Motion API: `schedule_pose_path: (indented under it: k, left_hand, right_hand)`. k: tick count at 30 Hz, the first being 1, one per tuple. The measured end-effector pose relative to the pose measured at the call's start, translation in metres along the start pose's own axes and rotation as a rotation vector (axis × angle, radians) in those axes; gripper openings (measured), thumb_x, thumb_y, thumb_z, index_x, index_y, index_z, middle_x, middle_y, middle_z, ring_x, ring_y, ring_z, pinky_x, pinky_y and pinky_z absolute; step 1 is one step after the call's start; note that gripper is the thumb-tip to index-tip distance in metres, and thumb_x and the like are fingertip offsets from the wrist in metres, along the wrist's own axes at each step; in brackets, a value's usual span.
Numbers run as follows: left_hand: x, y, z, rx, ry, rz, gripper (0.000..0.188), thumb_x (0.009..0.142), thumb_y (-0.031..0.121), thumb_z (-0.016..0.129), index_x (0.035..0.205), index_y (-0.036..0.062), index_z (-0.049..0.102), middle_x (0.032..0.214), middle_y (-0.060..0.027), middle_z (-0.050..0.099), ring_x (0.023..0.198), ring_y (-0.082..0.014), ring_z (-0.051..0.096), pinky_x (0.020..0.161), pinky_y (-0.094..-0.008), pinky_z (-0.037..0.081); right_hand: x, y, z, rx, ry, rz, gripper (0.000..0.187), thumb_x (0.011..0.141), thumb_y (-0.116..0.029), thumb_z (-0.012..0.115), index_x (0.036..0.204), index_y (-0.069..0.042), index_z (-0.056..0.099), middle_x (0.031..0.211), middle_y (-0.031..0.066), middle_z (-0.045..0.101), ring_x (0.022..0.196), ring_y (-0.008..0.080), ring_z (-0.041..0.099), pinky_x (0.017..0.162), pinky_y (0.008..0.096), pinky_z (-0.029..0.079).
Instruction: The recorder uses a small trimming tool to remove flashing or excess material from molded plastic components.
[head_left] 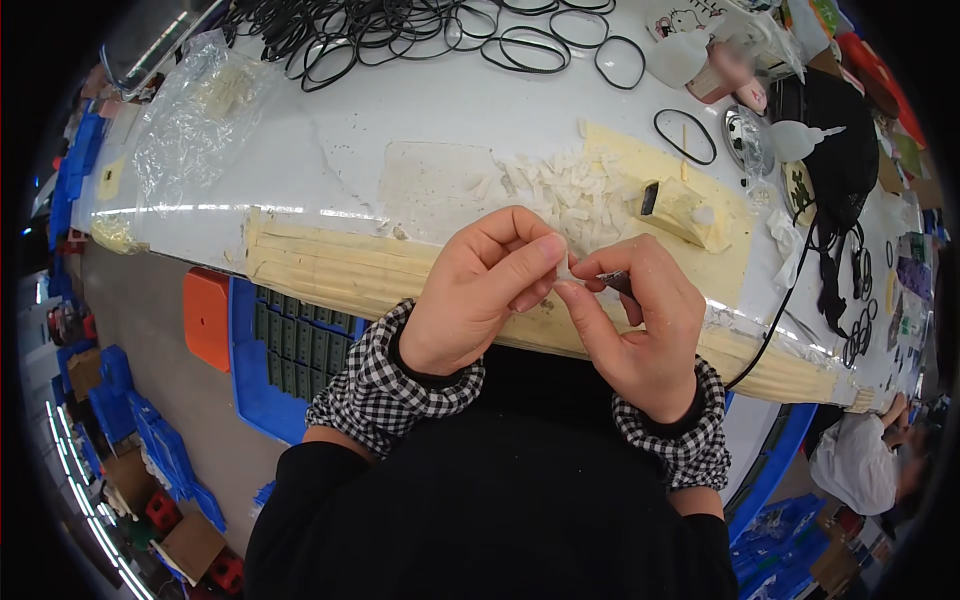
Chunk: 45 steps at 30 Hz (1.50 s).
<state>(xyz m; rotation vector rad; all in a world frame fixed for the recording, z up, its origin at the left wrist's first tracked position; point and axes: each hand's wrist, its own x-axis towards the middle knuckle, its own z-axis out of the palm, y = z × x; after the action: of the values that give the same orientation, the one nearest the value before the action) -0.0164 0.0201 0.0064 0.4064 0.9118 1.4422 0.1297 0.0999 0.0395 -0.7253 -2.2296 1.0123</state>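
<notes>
Close together above the table's front edge, my two hands meet at the fingertips. My left hand (480, 290) is closed, thumb and forefinger pinching a small whitish piece (563, 270), mostly hidden by the fingers. In my right hand (648, 325), also closed, is a small dark metal blade (617, 283); its thumb and forefinger tips reach the whitish piece. Just beyond the hands lies a heap of pale scraps (570, 190). Right of the heap, a yellow tape-wrapped block (688, 212) with a dark end rests on a yellow sheet (735, 255).
Black rubber loops (380, 30) pile up at the far side, with one single loop (685, 136) nearer. A clear plastic bag (195, 125) lies at left. Yellow tape covers the table edge (320, 262). Below left stand a blue crate (262, 385) and an orange box (207, 318).
</notes>
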Motion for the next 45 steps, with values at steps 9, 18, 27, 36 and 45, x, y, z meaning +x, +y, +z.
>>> schedule_pose_path:
  k: [9,18,27,36,45]
  left_hand:
    - [-0.004,0.005,0.005,-0.086,-0.093,-0.046,0.011,0.095,0.016,0.055,0.095,0.0057,0.056,0.082,-0.0008,0.055,0.064,-0.0036,0.041,0.056,-0.0180,0.034]
    - [-0.002,0.001,-0.009,-0.214,-0.176,-0.078,0.011,0.094,0.016,0.057,0.094,0.0047,0.057,0.077,0.0025,0.051,0.064,-0.0051,0.041,0.057,-0.0181,0.034]
    - [-0.004,0.007,-0.010,-0.205,-0.193,-0.164,0.012,0.094,0.016,0.057,0.091,0.0051,0.057,0.075,0.0027,0.051,0.062,-0.0041,0.041,0.057,-0.0180,0.034]
    - [-0.005,0.008,-0.011,-0.153,-0.180,-0.143,0.012,0.093,0.015,0.058,0.089,0.0048,0.056,0.075,0.0016,0.053,0.063,-0.0046,0.042,0.058,-0.0187,0.035]
    - [-0.004,0.004,-0.012,-0.114,-0.172,-0.100,0.015,0.091,0.017,0.059,0.086,0.0036,0.054,0.079,-0.0007,0.048,0.059,-0.0028,0.037,0.051,-0.0159,0.030]
  right_hand:
    - [-0.007,0.005,0.001,0.475,-0.111,0.376,0.010,0.083,-0.005,0.067,0.086,-0.001,0.059,0.069,-0.0004,0.057,0.054,0.0024,0.043,0.046,0.0183,0.030]
    - [-0.001,0.006,-0.003,0.136,-0.131,0.009,0.022,0.082,-0.020,0.071,0.084,-0.005,0.056,0.069,0.0008,0.056,0.051,0.0119,0.046,0.046,0.0252,0.037]
    - [-0.001,0.010,0.000,-0.311,-0.139,-0.150,0.036,0.079,-0.040,0.066,0.077,-0.008,0.050,0.064,0.0047,0.051,0.055,0.0229,0.056,0.048,0.0324,0.043]
    - [-0.001,0.007,0.001,-0.257,-0.186,-0.105,0.035,0.081,-0.034,0.066,0.077,-0.004,0.049,0.065,0.0092,0.050,0.056,0.0281,0.053,0.049,0.0346,0.040]
    - [0.000,0.003,0.000,-0.257,-0.216,-0.117,0.035,0.082,-0.034,0.065,0.077,-0.004,0.049,0.064,0.0095,0.050,0.056,0.0288,0.053,0.049,0.0357,0.040]
